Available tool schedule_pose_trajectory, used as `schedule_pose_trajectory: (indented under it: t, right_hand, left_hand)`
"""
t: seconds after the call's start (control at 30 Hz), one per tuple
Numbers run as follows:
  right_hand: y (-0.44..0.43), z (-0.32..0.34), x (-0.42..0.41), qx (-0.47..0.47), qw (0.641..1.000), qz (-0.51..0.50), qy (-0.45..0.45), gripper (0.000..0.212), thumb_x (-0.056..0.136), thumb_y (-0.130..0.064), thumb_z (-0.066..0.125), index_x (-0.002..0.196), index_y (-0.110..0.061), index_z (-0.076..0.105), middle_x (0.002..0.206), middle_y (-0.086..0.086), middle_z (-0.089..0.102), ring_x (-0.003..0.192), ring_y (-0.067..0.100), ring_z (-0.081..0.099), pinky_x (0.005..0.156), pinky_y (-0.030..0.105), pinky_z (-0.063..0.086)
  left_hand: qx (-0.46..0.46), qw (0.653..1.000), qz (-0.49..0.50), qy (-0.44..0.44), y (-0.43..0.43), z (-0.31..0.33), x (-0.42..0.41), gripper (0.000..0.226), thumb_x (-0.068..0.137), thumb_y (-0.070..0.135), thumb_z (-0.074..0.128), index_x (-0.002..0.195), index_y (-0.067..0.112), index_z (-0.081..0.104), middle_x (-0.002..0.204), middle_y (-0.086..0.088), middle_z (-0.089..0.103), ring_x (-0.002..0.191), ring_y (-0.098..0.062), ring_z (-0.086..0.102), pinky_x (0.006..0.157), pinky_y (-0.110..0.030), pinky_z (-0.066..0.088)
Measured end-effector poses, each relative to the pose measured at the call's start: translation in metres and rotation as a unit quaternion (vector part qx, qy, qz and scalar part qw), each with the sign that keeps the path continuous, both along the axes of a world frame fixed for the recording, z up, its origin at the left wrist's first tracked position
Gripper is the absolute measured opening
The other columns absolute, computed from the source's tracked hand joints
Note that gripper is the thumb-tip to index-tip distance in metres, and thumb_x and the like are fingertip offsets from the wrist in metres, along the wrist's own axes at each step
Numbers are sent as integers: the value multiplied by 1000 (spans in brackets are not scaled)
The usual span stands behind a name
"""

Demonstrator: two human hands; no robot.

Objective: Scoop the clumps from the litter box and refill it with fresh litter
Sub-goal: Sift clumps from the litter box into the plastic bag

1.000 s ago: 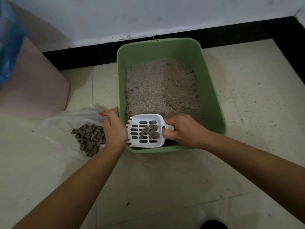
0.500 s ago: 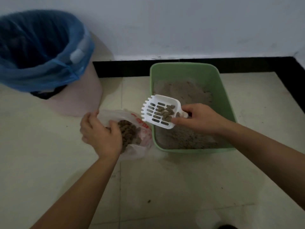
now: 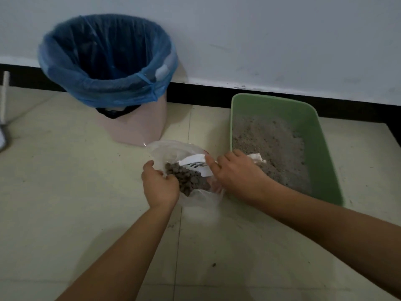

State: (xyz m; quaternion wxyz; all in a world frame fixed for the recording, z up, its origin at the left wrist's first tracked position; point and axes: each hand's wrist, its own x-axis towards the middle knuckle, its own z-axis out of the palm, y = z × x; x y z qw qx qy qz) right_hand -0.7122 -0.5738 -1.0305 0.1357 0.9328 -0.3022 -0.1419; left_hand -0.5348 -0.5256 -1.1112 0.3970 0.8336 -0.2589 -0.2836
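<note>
A green litter box (image 3: 325, 148) with pale grey litter (image 3: 273, 146) stands on the floor at the right. Left of it lies a clear plastic bag (image 3: 173, 152) holding a pile of dark brown clumps (image 3: 187, 179). My left hand (image 3: 159, 185) grips the bag's near edge and holds its mouth open. My right hand (image 3: 236, 174) grips the handle of the white slotted scoop (image 3: 195, 162), which is tipped over the bag's mouth above the clumps. The scoop's handle end shows white behind my right hand.
A pink bin (image 3: 138, 127) lined with a blue bag (image 3: 104, 59) stands behind the plastic bag, against the white wall with its black skirting (image 3: 217, 93). A pale stick-like object (image 3: 4, 98) leans at the far left. Beige floor tiles (image 3: 65, 192) surround everything.
My right hand carried the loaded scoop left from the litter box to the bag and tipped it. My left hand moved off the box rim and took the bag's edge. The view swung left.
</note>
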Motion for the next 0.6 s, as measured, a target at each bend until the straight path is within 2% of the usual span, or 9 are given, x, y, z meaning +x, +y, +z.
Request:
schedule_pose_trajectory:
  t: [0.07,0.13,0.2,0.27,0.33,0.43,0.47,0.53,0.6]
  right_hand:
    - [-2,11,-8,65,995,-58,-52,65,98,-16,45,155,-5,16,127,17,57,112,33,54,93,40,41]
    - [-10,26,-24,126,969,-154,-144,65,96,-24,49,155,-14,23,120,11,61,102,28,58,82,34,46]
    - [-21,40,-48,142,941,-220,-213,53,96,-26,51,147,-17,39,111,8,68,89,23,63,74,33,55]
    - [-34,49,-80,145,923,-263,-242,35,94,-25,55,129,-19,57,101,3,71,78,17,64,71,31,57]
    - [-46,50,-115,128,923,-290,-218,23,92,-28,59,114,-22,64,98,1,72,75,14,62,69,29,55]
    - [-53,46,-163,113,929,-315,-154,26,95,-38,56,115,-22,63,99,4,71,75,17,57,68,28,46]
    - [-53,46,-174,116,930,-324,-125,29,97,-42,52,119,-24,61,101,5,70,78,19,57,68,28,44]
    - [-51,48,-190,109,935,-336,-25,33,98,-48,43,124,-32,56,103,4,68,85,23,61,69,31,44]
    - [-51,48,-201,85,935,-336,71,32,93,-51,46,117,-34,59,88,-2,64,80,21,62,67,31,47]
  left_hand:
    - [3,1000,2,-16,-1,-2,-1,58,87,9,59,141,9,38,125,-12,51,104,-30,56,92,-43,48]
    - [15,995,2,-103,-2,0,-8,60,84,11,61,140,7,39,136,-17,42,118,-39,47,97,-47,40]
    - [4,978,-28,-208,-4,2,-19,66,79,14,62,140,6,39,144,-20,34,128,-39,34,103,-49,28]
    - [-51,961,-84,-257,-7,6,-33,64,79,16,62,139,7,41,146,-21,32,131,-38,31,104,-50,24]
    - [-113,945,-146,-271,-14,8,-49,56,82,16,61,135,6,46,144,-20,35,129,-37,34,105,-49,27]
    - [-162,940,-219,-206,-26,10,-78,46,89,17,54,133,5,48,132,-15,47,120,-27,44,103,-38,35]
    - [-156,947,-233,-155,-31,9,-88,44,92,18,51,135,6,48,129,-13,49,116,-24,48,102,-35,38]
    - [-116,962,-235,-71,-43,4,-106,43,97,23,47,137,7,45,125,-11,52,110,-23,53,101,-40,44]
    - [-67,972,-225,-29,-52,-2,-120,46,101,30,44,140,6,42,125,-14,55,114,-28,53,102,-44,42]
